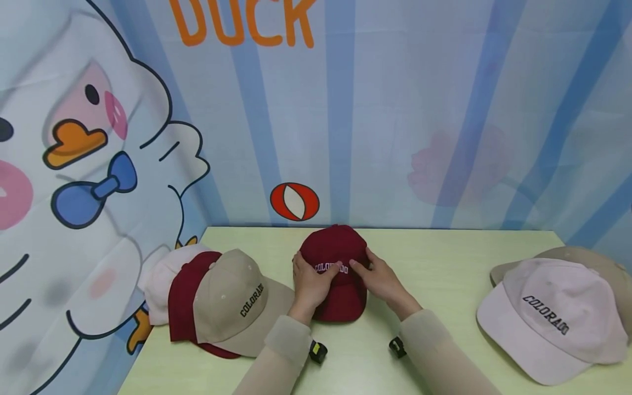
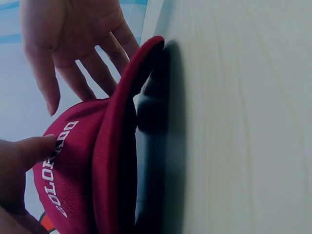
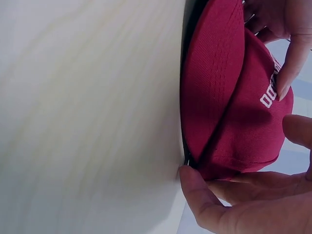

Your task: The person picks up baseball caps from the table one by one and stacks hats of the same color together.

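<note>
A dark red baseball cap (image 1: 337, 247) with white COLORADO lettering sits at the middle of the table, brim toward me. My left hand (image 1: 312, 285) grips its left side, the thumb pressing on the lettering in the left wrist view and the fingers round the side. At the cap's right side is my right hand (image 1: 386, 281). Its fingers (image 3: 243, 217) lie along the crown's side and brim edge in the right wrist view, fairly straight. The right thumb (image 3: 298, 130) stands off the fabric. The cap's back and underside are hidden.
To the left overlap a beige cap (image 1: 229, 296), a dark red cap (image 1: 184, 304) and a pale pink cap (image 1: 158, 285). At right, a pale pink cap (image 1: 558, 318) overlaps a beige cap (image 1: 573, 253). A printed curtain (image 1: 375, 109) hangs behind the table (image 1: 434, 252).
</note>
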The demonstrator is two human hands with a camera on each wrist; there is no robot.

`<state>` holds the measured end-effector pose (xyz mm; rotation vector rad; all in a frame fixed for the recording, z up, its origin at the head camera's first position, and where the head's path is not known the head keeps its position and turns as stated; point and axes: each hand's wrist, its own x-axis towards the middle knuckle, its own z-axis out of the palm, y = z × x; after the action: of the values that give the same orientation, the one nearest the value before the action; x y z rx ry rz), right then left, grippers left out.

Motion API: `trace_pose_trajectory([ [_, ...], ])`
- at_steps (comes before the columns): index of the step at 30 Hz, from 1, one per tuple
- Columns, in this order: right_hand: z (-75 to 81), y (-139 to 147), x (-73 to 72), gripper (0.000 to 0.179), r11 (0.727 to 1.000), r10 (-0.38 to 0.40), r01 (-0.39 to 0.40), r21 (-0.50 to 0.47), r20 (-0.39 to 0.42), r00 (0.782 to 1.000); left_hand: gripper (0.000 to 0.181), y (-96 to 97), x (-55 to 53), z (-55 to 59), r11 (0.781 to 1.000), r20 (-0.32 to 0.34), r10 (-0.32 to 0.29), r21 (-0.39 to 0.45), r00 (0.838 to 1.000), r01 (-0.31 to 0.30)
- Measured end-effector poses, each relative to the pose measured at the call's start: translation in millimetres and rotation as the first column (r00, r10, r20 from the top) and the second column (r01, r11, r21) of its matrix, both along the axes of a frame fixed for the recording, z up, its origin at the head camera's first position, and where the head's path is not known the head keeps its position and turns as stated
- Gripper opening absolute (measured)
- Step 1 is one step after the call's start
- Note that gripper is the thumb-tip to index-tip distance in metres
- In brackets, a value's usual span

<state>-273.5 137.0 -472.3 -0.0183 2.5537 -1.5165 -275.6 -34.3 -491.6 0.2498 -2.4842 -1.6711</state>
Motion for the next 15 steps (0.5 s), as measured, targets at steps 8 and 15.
trace_pose_trajectory([
  [8,2.6,5,1.9,0.077,1.000,-0.002,0.002,0.000,-0.005,1.000,0.115,2.6,3.4,6.5,1.000,-0.015,-0.016,-0.014,1.000,0.016],
  [15,5.3,12,6.2,0.076,1.000,-0.011,0.011,0.014,-0.011,1.000,0.114,10.9,10.3,18.8,0.995,-0.052,-0.042,-0.096,0.998,0.037],
])
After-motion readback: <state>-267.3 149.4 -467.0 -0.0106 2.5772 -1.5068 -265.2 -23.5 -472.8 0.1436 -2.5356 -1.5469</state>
